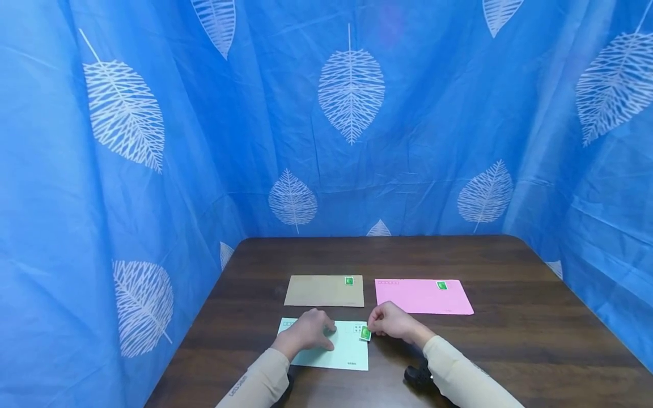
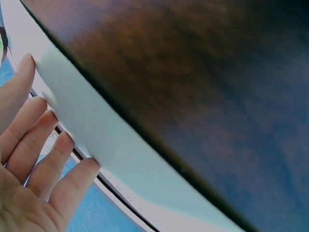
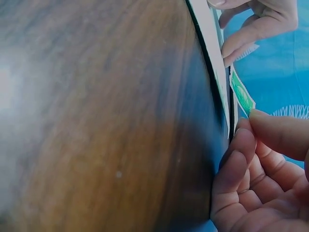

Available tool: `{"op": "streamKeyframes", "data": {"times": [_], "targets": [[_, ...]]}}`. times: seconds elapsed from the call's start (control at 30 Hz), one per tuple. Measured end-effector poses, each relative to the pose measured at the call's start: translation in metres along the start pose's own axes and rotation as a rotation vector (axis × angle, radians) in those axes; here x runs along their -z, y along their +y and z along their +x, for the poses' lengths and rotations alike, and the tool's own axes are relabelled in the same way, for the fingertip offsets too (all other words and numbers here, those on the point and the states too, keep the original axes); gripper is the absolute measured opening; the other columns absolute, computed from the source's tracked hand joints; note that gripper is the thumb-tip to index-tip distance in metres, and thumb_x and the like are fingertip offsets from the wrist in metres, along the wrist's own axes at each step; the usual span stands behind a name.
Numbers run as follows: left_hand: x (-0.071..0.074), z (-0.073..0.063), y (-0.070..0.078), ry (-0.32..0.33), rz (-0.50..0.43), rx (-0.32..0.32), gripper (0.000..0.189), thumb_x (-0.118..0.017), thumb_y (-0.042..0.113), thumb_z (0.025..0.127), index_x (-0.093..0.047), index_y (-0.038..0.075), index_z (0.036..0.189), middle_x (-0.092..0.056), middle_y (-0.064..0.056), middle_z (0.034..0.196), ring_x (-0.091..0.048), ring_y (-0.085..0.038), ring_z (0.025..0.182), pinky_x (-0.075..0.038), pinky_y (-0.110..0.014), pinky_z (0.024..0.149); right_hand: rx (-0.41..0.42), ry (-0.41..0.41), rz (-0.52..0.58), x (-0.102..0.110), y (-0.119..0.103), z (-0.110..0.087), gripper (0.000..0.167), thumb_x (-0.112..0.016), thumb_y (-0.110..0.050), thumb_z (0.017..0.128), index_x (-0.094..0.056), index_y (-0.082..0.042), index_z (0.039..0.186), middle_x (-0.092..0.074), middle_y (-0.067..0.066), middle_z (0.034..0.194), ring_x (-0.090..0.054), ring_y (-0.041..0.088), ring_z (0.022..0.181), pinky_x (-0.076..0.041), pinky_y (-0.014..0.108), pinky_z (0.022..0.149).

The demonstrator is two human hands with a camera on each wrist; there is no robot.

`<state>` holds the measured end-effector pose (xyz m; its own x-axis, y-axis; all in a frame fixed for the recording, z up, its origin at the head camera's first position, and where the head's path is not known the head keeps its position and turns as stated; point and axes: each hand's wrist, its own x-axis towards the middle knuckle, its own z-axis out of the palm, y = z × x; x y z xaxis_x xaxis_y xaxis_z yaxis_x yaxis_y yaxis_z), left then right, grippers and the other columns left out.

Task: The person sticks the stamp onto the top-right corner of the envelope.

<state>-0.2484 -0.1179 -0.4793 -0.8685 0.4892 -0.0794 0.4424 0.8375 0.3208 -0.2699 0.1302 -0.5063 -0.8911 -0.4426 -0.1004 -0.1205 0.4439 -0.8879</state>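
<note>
A mint-green envelope point(image 1: 326, 357) lies on the table in front of the person. The left hand point(image 1: 309, 330) rests on it, fingers spread; in the left wrist view the fingertips point(image 2: 91, 166) touch the pale paper. Between thumb and forefinger, the right hand point(image 1: 391, 320) pinches a green stamp point(image 1: 365, 333) with a white border. The stamp is over the envelope's upper right corner and reaches slightly past its right edge. From the right wrist view, the stamp point(image 3: 243, 92) appears tilted and held by one corner; whether its far end touches the paper I cannot tell.
Behind the mint envelope lie a tan envelope point(image 1: 321, 292) and a pink envelope point(image 1: 418, 297), each bearing a green stamp at upper right. A black object point(image 1: 418, 377) is by the right sleeve. Blue leaf-patterned cloth point(image 1: 352, 187) surrounds the dark wooden table point(image 1: 510, 340).
</note>
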Motion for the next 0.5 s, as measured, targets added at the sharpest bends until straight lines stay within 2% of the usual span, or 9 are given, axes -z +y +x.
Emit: {"op": "streamKeyframes", "data": {"times": [0.5], "targets": [[-0.0027, 0.0019, -0.0014, -0.008, 0.001, 0.011, 0.039, -0.089, 0.023, 0.073, -0.079, 0.011, 0.108, -0.077, -0.002, 0.112, -0.068, -0.022, 0.112, -0.055, -0.033, 0.097, 0.004, -0.002, -0.020, -0.0029, -0.0026, 0.0052, 0.008, -0.068, -0.001, 0.091, -0.070, 0.001, 0.083, -0.062, 0.003, 0.074, -0.057, 0.017, 0.067, -0.050, 0.030, 0.063]]}}
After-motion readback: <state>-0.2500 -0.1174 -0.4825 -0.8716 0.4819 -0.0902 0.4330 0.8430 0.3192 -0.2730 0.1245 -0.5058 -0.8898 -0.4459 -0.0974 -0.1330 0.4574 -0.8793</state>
